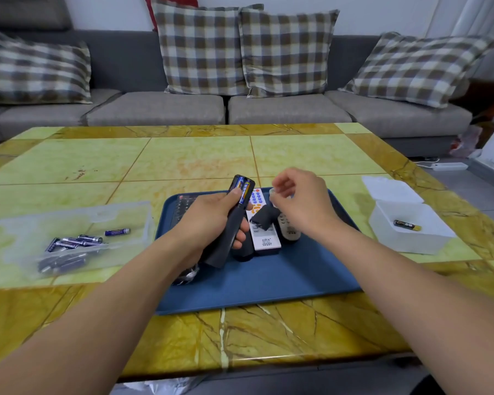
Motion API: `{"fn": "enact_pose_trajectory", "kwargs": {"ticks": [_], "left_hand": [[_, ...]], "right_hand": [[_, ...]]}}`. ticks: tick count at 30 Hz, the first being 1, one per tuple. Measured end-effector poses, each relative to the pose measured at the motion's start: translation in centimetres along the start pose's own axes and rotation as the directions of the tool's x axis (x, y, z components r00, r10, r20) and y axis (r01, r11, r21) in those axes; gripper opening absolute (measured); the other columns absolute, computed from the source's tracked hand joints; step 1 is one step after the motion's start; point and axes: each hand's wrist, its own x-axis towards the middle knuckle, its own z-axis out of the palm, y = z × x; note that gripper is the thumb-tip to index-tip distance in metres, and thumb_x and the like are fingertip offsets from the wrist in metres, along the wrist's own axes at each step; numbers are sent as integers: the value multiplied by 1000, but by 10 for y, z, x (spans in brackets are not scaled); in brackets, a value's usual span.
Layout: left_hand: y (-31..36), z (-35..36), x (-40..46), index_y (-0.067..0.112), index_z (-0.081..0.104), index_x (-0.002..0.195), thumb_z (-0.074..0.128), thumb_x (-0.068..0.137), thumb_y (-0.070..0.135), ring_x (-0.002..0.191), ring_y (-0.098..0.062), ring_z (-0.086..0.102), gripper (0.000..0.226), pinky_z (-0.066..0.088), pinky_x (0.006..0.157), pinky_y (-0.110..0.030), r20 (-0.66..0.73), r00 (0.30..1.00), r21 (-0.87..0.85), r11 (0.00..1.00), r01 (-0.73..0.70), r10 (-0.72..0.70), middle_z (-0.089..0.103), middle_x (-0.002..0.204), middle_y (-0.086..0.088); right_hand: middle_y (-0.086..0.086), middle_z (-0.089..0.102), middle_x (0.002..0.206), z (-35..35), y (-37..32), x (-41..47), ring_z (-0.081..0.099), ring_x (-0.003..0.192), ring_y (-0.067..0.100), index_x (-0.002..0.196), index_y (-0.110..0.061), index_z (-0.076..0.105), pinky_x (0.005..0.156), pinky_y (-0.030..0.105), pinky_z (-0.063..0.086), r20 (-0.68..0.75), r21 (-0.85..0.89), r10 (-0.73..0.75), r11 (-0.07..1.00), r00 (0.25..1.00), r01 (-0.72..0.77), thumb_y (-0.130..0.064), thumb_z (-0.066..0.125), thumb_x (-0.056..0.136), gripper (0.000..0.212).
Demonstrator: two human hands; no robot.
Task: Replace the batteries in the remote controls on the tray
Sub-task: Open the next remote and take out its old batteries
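My left hand (pixel 211 220) grips a black remote (pixel 231 223) above the blue tray (pixel 268 283), back side up, its battery bay uncovered with two blue batteries (pixel 244 191) inside. My thumb lies beside the batteries. My right hand (pixel 300 206) hovers over the tray with curled fingers and nothing visible in them. On the tray lie a white remote (pixel 264 238), a grey remote (pixel 288 230), a dark remote (pixel 183 208) and a loose black cover (pixel 264 216).
A clear lid (pixel 69 240) at the left holds several blue batteries (pixel 74 242). A white box (pixel 411 226) at the right holds one battery (pixel 407 224). The yellow marble table (pixel 183 158) stands before a grey sofa with checked cushions.
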Motion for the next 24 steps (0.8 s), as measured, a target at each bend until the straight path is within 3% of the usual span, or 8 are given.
{"fn": "enact_pose_trajectory", "kwargs": {"ticks": [3,5,9,15,24], "left_hand": [[-3,5,0,5,62,106,43,107,35,50,-19,57,35,50,46,-28,20,1000,13,1000,-18,17,66,68,-9],[-4,11,-1,9,59,103,42,107,33,51,-20,57,30,50,48,-30,40,999,10,1000,-26,25,65,68,-9],[-3,24,-5,12,55,99,41,108,32,52,-18,56,26,51,50,-30,59,997,27,999,-41,39,63,71,-8],[3,38,-11,3,57,106,42,107,30,53,-18,56,30,53,47,-27,-17,993,47,992,-113,114,61,71,-9],[4,48,-13,-1,56,98,41,107,26,49,-18,58,32,58,49,-36,-67,982,130,977,-168,177,64,74,-13]], "right_hand": [[0,69,81,-7,-18,-3,65,72,9,90,-12,61,63,14,49,-131,202,-103,971,986,128,0,72,77,21],[-2,70,81,-8,-29,-7,66,74,10,92,-13,59,61,18,51,-128,264,-134,951,983,164,0,71,77,23],[-5,69,81,-5,-32,-13,66,76,6,93,-17,56,60,17,50,-107,241,-141,957,984,163,-1,71,79,25],[-7,65,80,-3,-32,-15,62,77,4,92,-17,60,63,10,47,-172,147,-182,967,968,208,-3,70,84,20],[-9,69,77,1,-35,-20,65,78,1,82,-13,67,65,7,46,-255,180,-77,976,964,126,-5,73,83,10]]}}
